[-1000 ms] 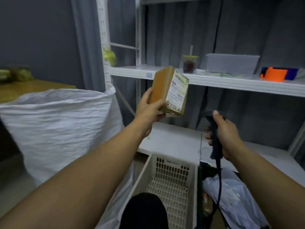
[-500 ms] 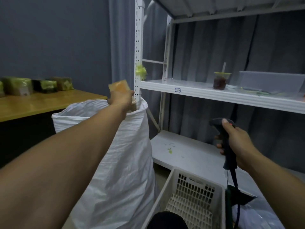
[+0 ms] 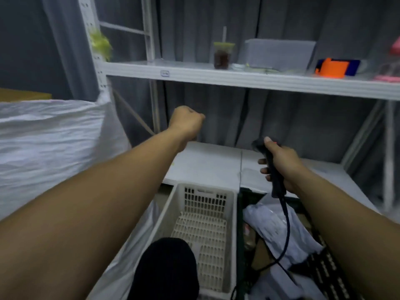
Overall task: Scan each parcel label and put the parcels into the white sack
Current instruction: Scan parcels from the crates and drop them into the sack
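Left hand (image 3: 186,122) now back from sack mouth, brown parcel gone from its grip; fingers curled in loose empty fist over lower shelf (image 3: 207,165). Nearest: white slotted basket (image 3: 203,215), bare inside, open room above it. Beside it, dark crate with grey mailer parcels (image 3: 279,230). Right hand (image 3: 281,163) wrapped around black scanner (image 3: 271,167), cable trailing down. White sack (image 3: 49,146) at left, rim near shelf post.

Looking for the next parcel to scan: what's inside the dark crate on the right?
The dark crate holds grey plastic mailer bags and something brown beneath. The scanner cable and right forearm cover part; deeper contents are hidden.
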